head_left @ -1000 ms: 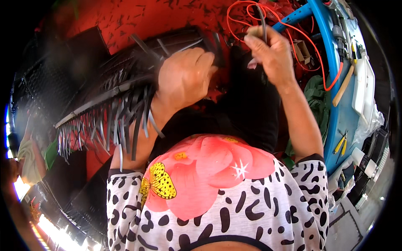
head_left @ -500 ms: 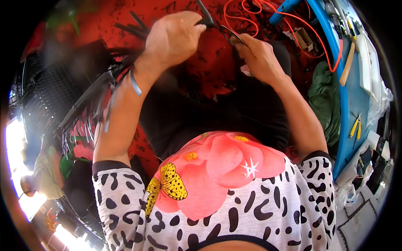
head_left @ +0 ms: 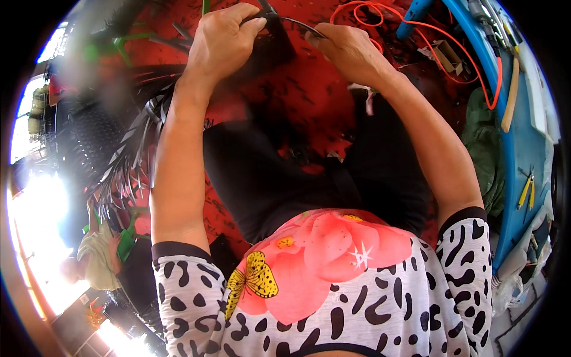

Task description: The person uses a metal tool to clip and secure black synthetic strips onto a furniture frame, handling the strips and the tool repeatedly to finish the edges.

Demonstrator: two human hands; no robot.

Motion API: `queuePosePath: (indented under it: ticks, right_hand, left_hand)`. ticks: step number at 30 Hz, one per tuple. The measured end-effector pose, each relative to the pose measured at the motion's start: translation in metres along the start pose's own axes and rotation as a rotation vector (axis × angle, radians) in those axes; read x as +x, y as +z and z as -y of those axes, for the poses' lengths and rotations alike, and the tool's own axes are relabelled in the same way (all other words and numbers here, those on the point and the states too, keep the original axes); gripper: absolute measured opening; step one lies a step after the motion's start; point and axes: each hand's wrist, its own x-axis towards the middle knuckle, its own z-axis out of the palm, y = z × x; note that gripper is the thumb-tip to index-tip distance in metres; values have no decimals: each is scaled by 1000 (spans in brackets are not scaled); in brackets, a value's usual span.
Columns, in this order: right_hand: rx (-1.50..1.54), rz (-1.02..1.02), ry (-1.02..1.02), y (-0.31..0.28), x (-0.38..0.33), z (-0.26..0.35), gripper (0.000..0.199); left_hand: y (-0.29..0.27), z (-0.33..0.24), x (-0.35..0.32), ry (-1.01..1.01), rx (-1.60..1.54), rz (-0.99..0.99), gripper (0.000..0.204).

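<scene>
My left hand point(head_left: 225, 43) is closed at the top of the view, thumb pressed against the edge of a dark flat piece point(head_left: 276, 44) whose kind I cannot make out. To its right, my right hand point(head_left: 351, 52) pinches a thin dark strip point(head_left: 302, 25) with a shiny edge. That strip spans the gap between the hands, its right end hidden in my right fingers. Beside my left forearm hangs a fan of loose black strips point(head_left: 128, 157). Farther left stands a blurred black woven panel point(head_left: 83, 143).
Dark scraps litter the red floor point(head_left: 309, 89). On the right, a blue table point(head_left: 505, 238) carries yellow-handled pliers point(head_left: 526, 191) and a wooden-handled tool point(head_left: 510, 98). An orange cord point(head_left: 452, 41) loops over its edge near a small cardboard box point(head_left: 446, 56). Another person point(head_left: 101, 256) is at lower left.
The dark strip, bent in a loop before, now stretches straighter between my hands. My hands are farther apart, the left one shifted left. The whole view has also shifted slightly.
</scene>
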Motion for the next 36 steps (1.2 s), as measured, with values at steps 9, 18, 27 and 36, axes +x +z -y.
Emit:
queuePosePath:
  ticks: [9, 18, 27, 36]
  right_hand:
    - [26, 60, 27, -6, 22, -5, 29]
    - [84, 108, 113, -10, 24, 3, 28]
    - [206, 100, 185, -8, 24, 8, 25]
    - [174, 65, 92, -11, 26, 4, 25]
  left_hand:
    - [-7, -1, 10, -91, 7, 27, 10]
    - [-10, 6, 14, -165, -68, 44, 11]
    - [-12, 2, 17, -183, -89, 50, 10]
    - [-13, -2, 16, -166, -84, 50, 9]
